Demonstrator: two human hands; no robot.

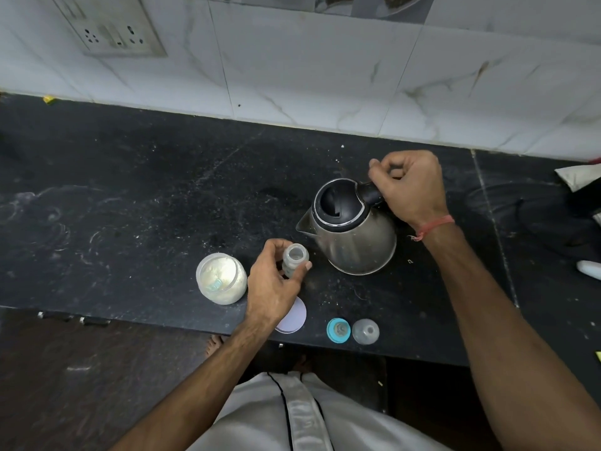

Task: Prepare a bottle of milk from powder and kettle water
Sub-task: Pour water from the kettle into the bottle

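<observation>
A small clear baby bottle (294, 257) stands upright and uncapped on the black counter (146, 206), with my left hand (276, 284) wrapped around its side. To its right stands a steel kettle (353, 237) with a black lid, its spout pointing left toward the bottle. My right hand (411, 187) is closed around the kettle's black handle. An open jar of white milk powder (221, 277) with a pale blue scoop in it sits left of the bottle. The bottle's teal ring with teat (338, 330) and its clear cap (366, 331) lie near the front edge.
A round white lid (294, 319) lies partly under my left wrist by the counter's front edge. A tiled wall with a socket plate (110, 30) backs the counter. Dark items and a white object (590, 270) sit at the far right.
</observation>
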